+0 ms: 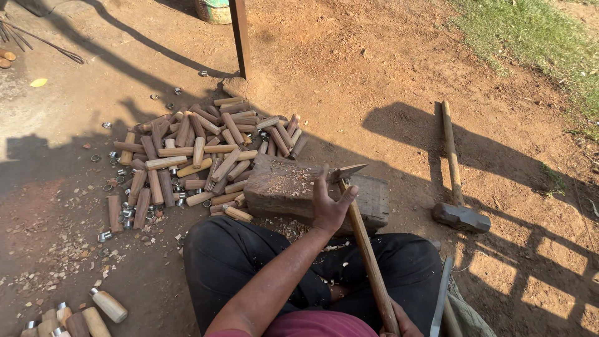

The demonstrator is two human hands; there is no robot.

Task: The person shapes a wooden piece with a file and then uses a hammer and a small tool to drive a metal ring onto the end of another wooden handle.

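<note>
Adze (365, 240): blade tip over the wooden block's (281, 187) right edge.
Left hand (329, 203): open, fingers spread against the adze shaft.
Right hand (399, 324): grips the shaft's lower end.
Handle pile (199, 156): left of the block.

Right hand (399, 326): cut by bottom edge, only knuckles show at the end of the long wooden tool handle (369, 259); grip not readable. Green-rimmed round container (213, 10) cut by top edge. Dark upright post (241, 37) runs out of the top. Flat grey metal bar (440, 298) leaves the bottom edge. Small metal rings (125, 212) among pale wooden handles (199, 150): detail too small.
</note>
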